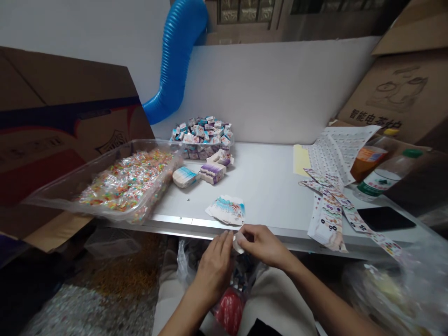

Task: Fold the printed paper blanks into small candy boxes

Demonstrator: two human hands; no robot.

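Note:
Just beyond the table's front edge, above my lap, my left hand and my right hand meet over a small white card piece. The right thumb and forefinger pinch it. My left fingers are pressed together against its left side, with the thumb hidden. Straight ahead on the table lies a fanned stack of flat printed cards, white with blue. Behind it sit a blue-and-white card stack and purple-and-white card stacks. Below my hands, an open clear plastic bag holds small pieces.
A clear tray of colourful wrapped bits stands left, and a clear tub of small folded boxes behind. At right are printed strips, sheets, bottles and a black phone. A red object lies between my legs.

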